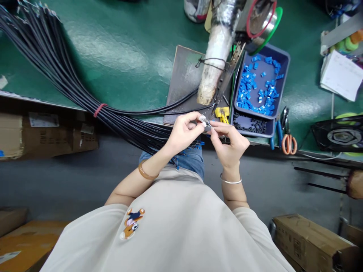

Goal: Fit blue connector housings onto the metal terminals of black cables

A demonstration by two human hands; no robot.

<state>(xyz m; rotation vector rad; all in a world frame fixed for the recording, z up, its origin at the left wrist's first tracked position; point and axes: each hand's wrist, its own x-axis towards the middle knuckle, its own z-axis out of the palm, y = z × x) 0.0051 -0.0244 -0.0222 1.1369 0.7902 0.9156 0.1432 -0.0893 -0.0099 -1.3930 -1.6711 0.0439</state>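
Observation:
My left hand (183, 132) and my right hand (229, 142) meet above the front edge of the bench, fingertips almost touching. Each is closed in a pinch. Between them shows a small whitish and metallic-looking piece (204, 121), too small to name. A thick bundle of black cables (70, 85), bound with a red tie (100, 110), runs from the far left towards my lap, passing under my left hand. Small blue ends (200, 143) show on some cables there. A few separate cables (159, 111) reach over the dark board (185, 71). Just beyond my fingertips lies a yellow object (222, 112).
A whitish wrapped pipe (214, 64) hangs over the board, beside a wire spool (265, 32). Trays hold blue connectors (246, 88) and small black parts (249, 124). Orange-handled scissors (289, 143), blue-handled pliers (280, 132) and a black fan (340, 134) lie right.

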